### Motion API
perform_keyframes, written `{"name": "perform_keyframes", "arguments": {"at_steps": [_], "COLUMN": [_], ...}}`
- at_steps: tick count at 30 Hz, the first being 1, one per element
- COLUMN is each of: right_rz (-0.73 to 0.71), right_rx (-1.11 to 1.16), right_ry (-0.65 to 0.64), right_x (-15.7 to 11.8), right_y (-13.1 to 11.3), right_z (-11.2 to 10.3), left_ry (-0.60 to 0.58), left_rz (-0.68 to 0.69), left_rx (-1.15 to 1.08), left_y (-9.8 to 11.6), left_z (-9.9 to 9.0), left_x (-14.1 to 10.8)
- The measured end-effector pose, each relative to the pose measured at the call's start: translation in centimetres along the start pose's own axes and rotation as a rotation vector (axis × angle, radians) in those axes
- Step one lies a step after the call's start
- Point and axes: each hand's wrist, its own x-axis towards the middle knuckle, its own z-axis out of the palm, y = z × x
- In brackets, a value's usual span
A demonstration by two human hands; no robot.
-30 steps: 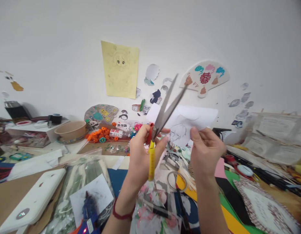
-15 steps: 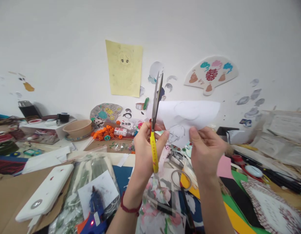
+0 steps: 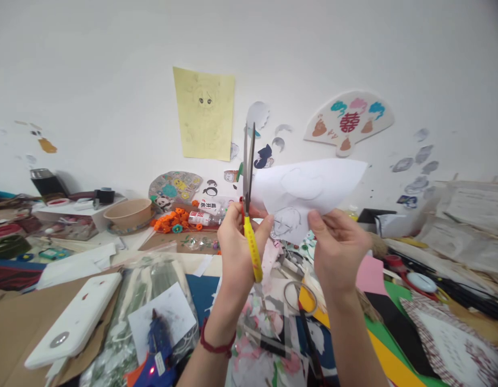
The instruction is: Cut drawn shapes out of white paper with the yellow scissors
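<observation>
My left hand is closed round the yellow handle of a pair of scissors, whose blades point upward and stand slightly apart. The fingertips of that hand also seem to touch the left part of a white paper. My right hand pinches the paper's lower right part between thumb and fingers. A pencil drawing of a face shows on the paper's lower part, between my hands. The blades are just left of the paper, overlapping its left edge in the view.
A blue glue gun with a red light lies at the lower left, near a white power bank. Paper scraps and round tape ring lie below my hands. A bowl stands at the left.
Both hands have shifted slightly left with the scissors and paper. The scissors tilt more to the left, and the paper's right end has risen a little.
</observation>
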Motion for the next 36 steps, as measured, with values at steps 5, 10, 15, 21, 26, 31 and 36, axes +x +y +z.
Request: {"name": "perform_keyframes", "arguments": {"at_steps": [5,10,15,21,26,31,36], "right_rz": [0.018,0.066,0.160,0.104,0.082,0.041,0.039], "right_rx": [0.045,0.106,0.154,0.091,0.037,0.002,-0.006], "right_ry": [-0.015,-0.025,-0.057,-0.028,-0.024,0.017,0.011], "right_x": [0.0,0.0,0.5,1.2,1.1,0.7,0.6], "right_y": [-0.3,-0.6,-0.4,-0.5,-0.8,-1.2,-1.3], "right_z": [0.1,-0.1,-0.8,-1.6,-1.6,-1.1,-0.9], "left_ry": [-0.007,-0.038,-0.037,-0.071,-0.095,-0.074,-0.048], "left_rz": [0.072,0.059,0.077,0.068,0.066,-0.034,-0.055], "left_rx": [0.090,0.088,0.083,-0.025,0.033,-0.125,-0.217], "left_y": [0.0,0.0,-0.1,0.1,0.4,0.6,0.6], "left_z": [-0.1,0.0,0.0,-0.6,-0.5,0.5,0.9], "left_x": [-0.2,-0.4,-0.2,0.2,-0.1,-0.6,-0.5]}}
